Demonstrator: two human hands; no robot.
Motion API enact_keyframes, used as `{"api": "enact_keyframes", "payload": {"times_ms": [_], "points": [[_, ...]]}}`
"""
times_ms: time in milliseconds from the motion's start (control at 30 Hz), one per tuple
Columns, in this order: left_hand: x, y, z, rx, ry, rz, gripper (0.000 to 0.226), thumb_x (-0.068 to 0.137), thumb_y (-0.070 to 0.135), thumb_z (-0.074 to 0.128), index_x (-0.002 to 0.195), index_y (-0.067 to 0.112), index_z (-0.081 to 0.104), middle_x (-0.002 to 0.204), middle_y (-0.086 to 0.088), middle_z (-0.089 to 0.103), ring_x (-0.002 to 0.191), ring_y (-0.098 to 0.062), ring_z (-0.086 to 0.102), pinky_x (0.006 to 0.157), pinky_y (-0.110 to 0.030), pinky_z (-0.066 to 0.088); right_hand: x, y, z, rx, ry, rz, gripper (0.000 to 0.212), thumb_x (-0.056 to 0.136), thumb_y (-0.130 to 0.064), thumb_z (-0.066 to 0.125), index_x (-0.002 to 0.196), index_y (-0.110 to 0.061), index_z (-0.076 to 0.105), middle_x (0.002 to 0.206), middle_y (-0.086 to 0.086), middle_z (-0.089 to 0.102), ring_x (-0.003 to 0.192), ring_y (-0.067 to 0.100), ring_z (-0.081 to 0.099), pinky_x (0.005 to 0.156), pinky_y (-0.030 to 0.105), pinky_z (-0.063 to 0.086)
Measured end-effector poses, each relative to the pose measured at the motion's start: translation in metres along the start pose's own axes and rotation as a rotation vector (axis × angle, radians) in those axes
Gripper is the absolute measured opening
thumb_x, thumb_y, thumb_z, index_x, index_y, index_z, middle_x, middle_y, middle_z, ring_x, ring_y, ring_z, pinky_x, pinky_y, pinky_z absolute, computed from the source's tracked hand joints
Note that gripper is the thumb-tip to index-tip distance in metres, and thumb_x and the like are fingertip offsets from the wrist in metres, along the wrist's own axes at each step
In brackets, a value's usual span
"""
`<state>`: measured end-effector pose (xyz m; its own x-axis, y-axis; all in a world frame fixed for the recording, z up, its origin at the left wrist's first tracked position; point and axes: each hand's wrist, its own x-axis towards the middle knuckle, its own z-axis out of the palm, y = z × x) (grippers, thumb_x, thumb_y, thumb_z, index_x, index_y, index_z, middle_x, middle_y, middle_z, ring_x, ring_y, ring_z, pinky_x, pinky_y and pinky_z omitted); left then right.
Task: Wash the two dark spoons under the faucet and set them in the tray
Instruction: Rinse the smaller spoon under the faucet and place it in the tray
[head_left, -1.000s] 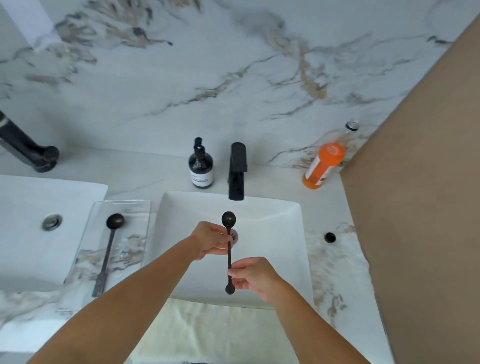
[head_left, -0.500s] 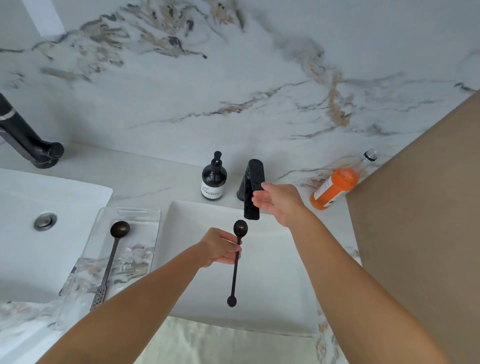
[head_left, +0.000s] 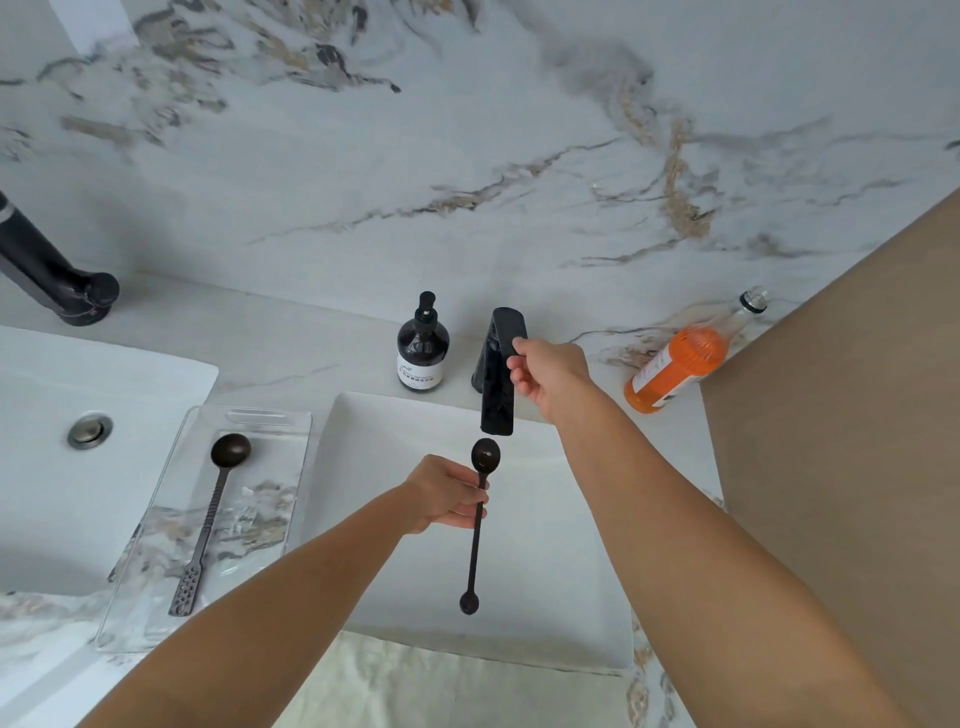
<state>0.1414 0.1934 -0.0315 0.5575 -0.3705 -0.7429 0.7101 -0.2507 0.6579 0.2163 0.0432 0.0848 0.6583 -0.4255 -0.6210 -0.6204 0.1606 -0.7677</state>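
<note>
Your right hand (head_left: 545, 382) left spoon (head_left: 480, 514), gripped faucet (head_left: 500, 379) lever; left hand (head_left: 441, 493) held spoon alone; one spoon in tray (head_left: 270, 415).

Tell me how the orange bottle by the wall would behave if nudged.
The orange bottle stands on a narrow base with a tall neck, so it would probably tip. Its round body would likely roll afterwards. It looks mostly full, so fairly heavy.

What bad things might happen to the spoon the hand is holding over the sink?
The left hand pinches the thin spoon only near its bowl, so it might slip into the basin. The right hand is on the faucet handle; a hard stream hitting the spoon bowl just below the spout may splash out.
</note>
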Motion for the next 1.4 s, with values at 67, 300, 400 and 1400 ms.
{"api": "enact_keyframes", "payload": {"times_ms": [67,300,400,1400], "points": [[-0.001,0.001,0.002,-0.002,0.004,0.003,0.021,0.089,-0.007,0.063,0.109,-0.013,0.068,0.093,-0.019,0.068,0.08,-0.029,0.07,0.088,-0.046,0.06,0.0,-0.005,0.002,0.035,0.003,-0.036,0.01,0.088,-0.008,0.062,0.085,0.001,0.064,0.056,0.008,0.064,0.032,0.012,0.048,0.032,0.017,0.038],[-0.005,0.001,0.006,-0.015,0.011,0.006,0.017,0.09,-0.007,0.064,0.106,-0.008,0.068,0.092,-0.019,0.066,0.081,-0.03,0.068,0.09,-0.047,0.059,0.008,0.035,-0.024,0.13,0.014,-0.027,0.023,0.092,-0.023,0.054,0.08,-0.004,0.062,0.064,0.009,0.068,0.044,0.018,0.051,0.042,0.026,0.044],[-0.005,0.0,0.006,-0.01,0.024,0.006,0.02,0.09,-0.006,0.064,0.109,-0.011,0.068,0.094,-0.018,0.067,0.082,-0.03,0.068,0.088,-0.044,0.06,0.016,0.085,-0.037,-0.096,0.067,0.081,0.017,0.094,-0.019,0.054,0.096,-0.005,0.062,0.083,0.008,0.063,0.059,0.02,0.052,0.054,0.029,0.047],[-0.003,-0.003,0.022,-0.153,0.043,0.129,0.015,0.098,0.015,0.053,0.088,0.008,0.061,0.072,-0.007,0.051,0.059,-0.02,0.046,0.053,-0.026,0.044,0.013,0.109,-0.022,-0.507,-0.164,-0.188,0.018,0.087,-0.013,0.064,0.072,-0.009,0.071,0.078,0.019,0.077,0.065,0.032,0.075,0.074,0.042,0.064]]}}
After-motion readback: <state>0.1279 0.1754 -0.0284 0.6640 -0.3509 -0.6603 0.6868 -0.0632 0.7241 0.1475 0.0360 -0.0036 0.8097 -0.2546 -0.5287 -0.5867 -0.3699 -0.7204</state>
